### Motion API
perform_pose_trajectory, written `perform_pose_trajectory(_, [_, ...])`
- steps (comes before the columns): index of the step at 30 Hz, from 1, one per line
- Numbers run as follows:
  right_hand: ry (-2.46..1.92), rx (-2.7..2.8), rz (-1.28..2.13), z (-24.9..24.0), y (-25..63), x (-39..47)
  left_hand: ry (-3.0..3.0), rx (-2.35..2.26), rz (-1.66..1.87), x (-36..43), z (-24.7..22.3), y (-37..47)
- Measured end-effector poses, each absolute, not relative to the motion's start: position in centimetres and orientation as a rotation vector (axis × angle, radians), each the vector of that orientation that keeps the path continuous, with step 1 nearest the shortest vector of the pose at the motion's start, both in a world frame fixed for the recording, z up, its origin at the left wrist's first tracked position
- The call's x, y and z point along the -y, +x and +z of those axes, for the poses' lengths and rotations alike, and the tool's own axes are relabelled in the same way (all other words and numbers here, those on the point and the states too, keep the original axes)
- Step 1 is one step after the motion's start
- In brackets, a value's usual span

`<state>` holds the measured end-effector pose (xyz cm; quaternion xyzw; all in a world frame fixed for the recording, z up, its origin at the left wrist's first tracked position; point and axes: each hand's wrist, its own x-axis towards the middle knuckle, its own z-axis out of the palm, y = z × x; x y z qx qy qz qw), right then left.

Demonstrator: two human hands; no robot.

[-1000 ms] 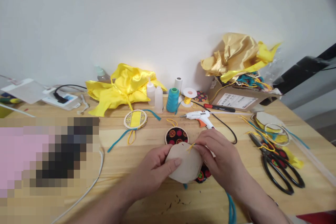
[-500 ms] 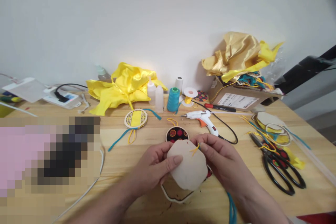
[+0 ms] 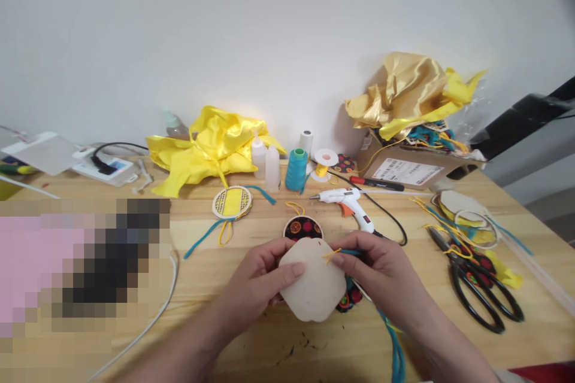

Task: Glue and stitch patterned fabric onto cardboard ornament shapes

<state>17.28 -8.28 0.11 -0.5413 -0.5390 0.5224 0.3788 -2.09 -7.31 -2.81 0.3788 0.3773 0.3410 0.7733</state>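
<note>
My left hand (image 3: 263, 278) grips a pale, scallop-edged disc (image 3: 312, 293), thumb on its face and fingers behind. At the disc's upper right edge, my right hand (image 3: 380, 266) pinches a teal cord (image 3: 351, 251) between thumb and fingers. A frayed yellow cord end (image 3: 331, 255) pokes out from that pinch over the disc. Below the right hand, dark patterned fabric (image 3: 351, 300) shows partly behind the disc. Teal strands (image 3: 396, 350) hang down under the right wrist. Just beyond the disc lies a round, pale-rimmed piece with dark patterned fabric (image 3: 303, 227).
A white glue gun (image 3: 345, 200) lies behind my right hand, its black cable curling right. Black-handled scissors (image 3: 480, 293) rest at right among scraps. Teal thread (image 3: 296, 170), yellow cloth (image 3: 215, 143) and a stuffed cardboard box (image 3: 415, 170) line the wall. A lattice disc (image 3: 232, 202) sits left.
The pale disc has shifted slightly left in my hands. The pale-rimmed edge that showed below it is no longer visible there. More teal cord now shows at my right fingertips.
</note>
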Motion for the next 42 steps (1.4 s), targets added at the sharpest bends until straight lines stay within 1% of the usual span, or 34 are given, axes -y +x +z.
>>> perform_pose_trajectory(3, [-1.425,1.631,0.962,-0.3,17.1,8.5,0.837,-0.787,0.723,7.5,-2.8,-2.0])
perform_pose_trajectory(7, [-1.318,1.897,0.475,-0.9,16.7,8.7,0.857,-0.792,0.695,7.7,-2.4,-1.8])
perform_pose_trajectory(11, [-1.194,2.017,0.140,-1.4,16.6,8.8,0.891,-0.888,0.669,7.6,-2.1,-1.7])
perform_pose_trajectory(14, [-1.121,2.116,-0.025,-1.5,16.5,8.9,0.930,-0.929,0.676,7.6,-2.0,-1.8])
perform_pose_trajectory(18, [-1.104,2.165,-0.108,-1.7,16.3,9.0,1.027,-0.980,0.684,7.7,-2.0,-1.8])
perform_pose_trajectory(27, [-1.176,2.187,-0.208,-2.0,15.2,9.7,1.497,-1.144,0.758,8.4,-1.8,-1.9])
perform_pose_trajectory(36, [-1.235,2.080,-0.191,-1.3,14.5,9.8,1.627,-1.152,0.788,9.0,-1.9,-1.8])
perform_pose_trajectory(40, [-1.122,2.100,-0.151,-1.9,12.8,11.1,1.547,-1.212,0.848,8.4,-1.6,-1.9])
perform_pose_trajectory(42, [-0.959,2.150,-0.128,-2.3,11.7,11.9,1.280,-1.293,0.927,7.5,-1.6,-2.2])
